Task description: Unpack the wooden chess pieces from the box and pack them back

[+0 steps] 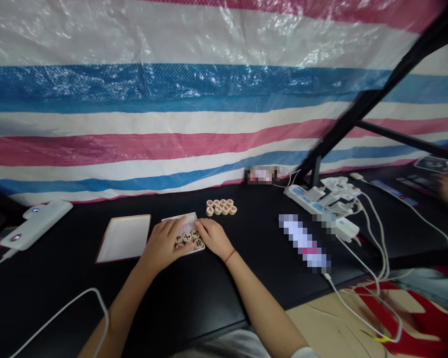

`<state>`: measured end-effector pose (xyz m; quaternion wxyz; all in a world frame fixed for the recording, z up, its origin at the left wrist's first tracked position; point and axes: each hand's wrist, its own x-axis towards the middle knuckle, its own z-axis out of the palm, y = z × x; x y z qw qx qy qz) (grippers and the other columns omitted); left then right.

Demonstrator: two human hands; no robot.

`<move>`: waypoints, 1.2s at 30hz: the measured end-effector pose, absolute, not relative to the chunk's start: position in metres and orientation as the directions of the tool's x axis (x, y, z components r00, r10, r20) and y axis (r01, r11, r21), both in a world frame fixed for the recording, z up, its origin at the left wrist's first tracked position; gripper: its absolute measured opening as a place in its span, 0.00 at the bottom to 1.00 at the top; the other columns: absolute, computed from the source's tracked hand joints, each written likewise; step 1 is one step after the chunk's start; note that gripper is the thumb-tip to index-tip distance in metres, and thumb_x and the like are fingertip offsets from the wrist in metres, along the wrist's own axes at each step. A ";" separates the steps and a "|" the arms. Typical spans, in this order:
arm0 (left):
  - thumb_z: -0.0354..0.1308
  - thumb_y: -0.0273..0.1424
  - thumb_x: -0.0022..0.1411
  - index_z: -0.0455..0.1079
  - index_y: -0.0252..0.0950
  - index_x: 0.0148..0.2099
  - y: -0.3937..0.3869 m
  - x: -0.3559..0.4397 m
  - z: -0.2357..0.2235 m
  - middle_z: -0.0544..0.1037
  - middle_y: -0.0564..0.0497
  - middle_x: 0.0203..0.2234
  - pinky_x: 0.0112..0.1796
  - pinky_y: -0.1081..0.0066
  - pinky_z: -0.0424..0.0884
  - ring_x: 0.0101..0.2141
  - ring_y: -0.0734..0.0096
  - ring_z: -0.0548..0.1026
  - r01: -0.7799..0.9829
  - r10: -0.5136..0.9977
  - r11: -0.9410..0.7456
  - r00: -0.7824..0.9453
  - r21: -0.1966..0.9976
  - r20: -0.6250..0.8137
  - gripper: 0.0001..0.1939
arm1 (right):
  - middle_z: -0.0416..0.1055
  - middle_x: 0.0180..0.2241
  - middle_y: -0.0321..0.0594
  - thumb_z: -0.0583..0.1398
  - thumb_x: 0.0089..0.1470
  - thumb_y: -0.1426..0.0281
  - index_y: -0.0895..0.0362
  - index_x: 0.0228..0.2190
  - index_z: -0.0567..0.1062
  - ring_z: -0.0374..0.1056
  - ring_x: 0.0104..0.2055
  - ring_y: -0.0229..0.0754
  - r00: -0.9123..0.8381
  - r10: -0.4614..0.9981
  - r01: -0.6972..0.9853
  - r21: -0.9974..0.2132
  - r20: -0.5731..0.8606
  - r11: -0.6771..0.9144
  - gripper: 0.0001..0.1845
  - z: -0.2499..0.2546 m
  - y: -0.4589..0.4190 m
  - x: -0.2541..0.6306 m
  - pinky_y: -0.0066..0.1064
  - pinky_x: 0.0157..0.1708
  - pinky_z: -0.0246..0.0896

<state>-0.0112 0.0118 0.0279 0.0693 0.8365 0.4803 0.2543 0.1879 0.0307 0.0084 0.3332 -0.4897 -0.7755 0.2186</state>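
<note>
A smooth black desk [194, 293] carries a shallow lid [125, 238], its white inside facing up, and just to the right of it a white box [191, 218]. Beyond the box's far right corner, eight round pieces [225, 210] with red characters lie close together in two rows of four. A white device [37, 227] with a cable plugged into it lies well off to the left, while on the right are a pixelated slab [304, 243] on a white cable, a white power strip [313, 205] crowded with plugs, and, at the back edge, another pixelated item [261, 175].
</note>
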 end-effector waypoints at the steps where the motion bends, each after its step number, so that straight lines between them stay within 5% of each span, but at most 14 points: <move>1: 0.58 0.46 0.58 0.68 0.42 0.56 0.011 -0.019 0.028 0.76 0.44 0.47 0.49 0.56 0.65 0.48 0.52 0.71 0.800 0.851 -0.497 0.372 0.338 0.371 0.26 | 0.71 0.29 0.38 0.48 0.66 0.64 0.55 0.30 0.72 0.67 0.33 0.41 -0.295 0.906 0.623 -0.658 0.303 0.423 0.18 0.008 0.031 0.187 0.30 0.37 0.59; 5: 0.55 0.42 0.62 0.76 0.44 0.44 0.008 -0.039 0.024 0.77 0.47 0.42 0.44 0.58 0.64 0.44 0.55 0.69 0.883 0.903 -0.375 0.278 0.283 0.329 0.13 | 0.71 0.30 0.39 0.49 0.66 0.66 0.55 0.31 0.71 0.67 0.34 0.41 -0.279 0.911 0.625 -0.663 0.303 0.412 0.15 0.009 0.031 0.186 0.30 0.37 0.58; 11: 0.50 0.38 0.65 0.76 0.41 0.36 0.007 -0.038 0.022 0.76 0.48 0.41 0.38 0.61 0.62 0.40 0.58 0.69 0.903 0.919 -0.358 0.294 0.239 0.264 0.14 | 0.72 0.30 0.38 0.50 0.63 0.71 0.54 0.32 0.71 0.69 0.35 0.41 -0.257 0.923 0.630 -0.675 0.286 0.384 0.11 0.008 0.029 0.186 0.29 0.37 0.59; 25: 0.46 0.38 0.66 0.73 0.41 0.39 0.006 -0.040 0.037 0.80 0.50 0.35 0.45 0.57 0.60 0.42 0.59 0.71 0.843 0.937 -0.332 0.346 0.423 0.047 0.14 | 0.73 0.26 0.35 0.53 0.55 0.77 0.55 0.35 0.74 0.69 0.27 0.38 -0.205 0.957 0.651 -0.701 0.204 0.289 0.12 0.012 0.029 0.186 0.24 0.31 0.56; 31: 0.48 0.39 0.65 0.73 0.41 0.41 0.010 -0.042 0.035 0.79 0.50 0.35 0.44 0.61 0.63 0.38 0.62 0.73 0.780 0.920 -0.378 0.378 0.498 0.107 0.13 | 0.75 0.31 0.37 0.52 0.55 0.78 0.55 0.36 0.75 0.71 0.34 0.39 -0.235 0.942 0.626 -0.704 0.240 0.335 0.13 0.009 0.028 0.186 0.26 0.37 0.60; 36: 0.50 0.39 0.65 0.74 0.43 0.42 0.010 -0.042 0.031 0.79 0.51 0.39 0.44 0.59 0.61 0.42 0.60 0.72 0.822 0.928 -0.365 0.358 0.437 0.102 0.13 | 0.76 0.34 0.38 0.52 0.56 0.78 0.55 0.36 0.75 0.72 0.36 0.40 -0.243 0.939 0.624 -0.701 0.245 0.345 0.13 0.009 0.028 0.185 0.27 0.38 0.61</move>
